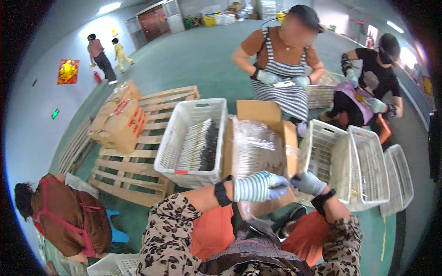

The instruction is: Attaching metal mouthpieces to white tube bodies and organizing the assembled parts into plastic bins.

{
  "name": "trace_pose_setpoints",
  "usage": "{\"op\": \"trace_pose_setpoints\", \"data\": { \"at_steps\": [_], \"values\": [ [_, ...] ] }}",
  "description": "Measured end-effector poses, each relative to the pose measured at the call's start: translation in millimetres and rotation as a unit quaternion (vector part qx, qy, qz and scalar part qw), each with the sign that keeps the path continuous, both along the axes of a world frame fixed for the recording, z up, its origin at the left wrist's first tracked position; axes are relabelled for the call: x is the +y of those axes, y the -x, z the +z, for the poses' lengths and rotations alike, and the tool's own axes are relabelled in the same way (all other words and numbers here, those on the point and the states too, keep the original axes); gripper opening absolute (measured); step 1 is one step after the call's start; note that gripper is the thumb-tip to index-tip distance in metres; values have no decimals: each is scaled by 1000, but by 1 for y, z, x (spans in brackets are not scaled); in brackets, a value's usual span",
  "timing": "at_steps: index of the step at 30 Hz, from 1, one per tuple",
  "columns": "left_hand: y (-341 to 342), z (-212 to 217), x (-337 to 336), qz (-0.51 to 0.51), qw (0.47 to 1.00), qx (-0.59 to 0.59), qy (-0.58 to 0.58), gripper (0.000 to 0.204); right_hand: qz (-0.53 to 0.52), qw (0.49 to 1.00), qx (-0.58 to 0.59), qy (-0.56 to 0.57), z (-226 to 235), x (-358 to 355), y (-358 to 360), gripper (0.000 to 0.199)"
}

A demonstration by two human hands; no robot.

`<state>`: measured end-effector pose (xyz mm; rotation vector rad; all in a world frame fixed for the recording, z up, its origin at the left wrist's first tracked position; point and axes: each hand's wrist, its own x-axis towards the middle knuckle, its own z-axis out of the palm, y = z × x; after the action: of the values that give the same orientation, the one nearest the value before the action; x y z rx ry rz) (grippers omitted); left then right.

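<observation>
My left hand (261,186), in a striped knit glove with a black wrist band, hangs over the near side of an open cardboard box (258,110). Its fingers are bent and pressed together. Close by on the right, my right hand (310,183), gloved in grey-white with darker fingertips, is closed in a pinch. A small gap separates the two hands; whatever they hold is too small or hidden to make out. Inside the box lie rows of slim silvery pieces (247,158) and clear plastic wrap (260,134). The wrap also spills over the box's near edge.
Left of the box, a white crate (166,152) holds rows of thin pieces with dark ends. Several more crates (354,138) stand at right. A wooden pallet (122,177) carries a cardboard carton (120,120). Two gloved people (281,60) (389,78) sit opposite; another (69,216) bends at lower left.
</observation>
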<state>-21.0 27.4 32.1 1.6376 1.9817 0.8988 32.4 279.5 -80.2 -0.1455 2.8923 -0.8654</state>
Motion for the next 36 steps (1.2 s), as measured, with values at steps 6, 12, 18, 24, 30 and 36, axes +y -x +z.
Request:
{"op": "trace_pose_setpoints", "data": {
  "at_steps": [6, 12, 18, 24, 30, 36],
  "values": [
    [-41, -11, -3, -3, 997, -11, 72, 33, -60, 996, 36, 55, 21, 13, -11, 25],
    [-22, -24, -6, 53, 997, -39, 39, 34, -88, 991, 8, 104, -7, 42, -2, 27],
    [45, 22, -9, 278, 895, -322, -131, 40, -124, 987, -15, 102, 5, 41, 8, 29],
    [90, -4, -2, 286, 735, -514, -337, 40, -127, 983, -69, 110, 22, 18, -6, 26],
    [88, -46, -27, 278, 596, -692, -299, 37, -73, 986, -100, 111, 23, -5, -8, 25],
    [81, -15, -66, 244, 581, -666, -399, 38, -55, 984, -125, 115, 23, -29, 1, 23]
  ]
}}
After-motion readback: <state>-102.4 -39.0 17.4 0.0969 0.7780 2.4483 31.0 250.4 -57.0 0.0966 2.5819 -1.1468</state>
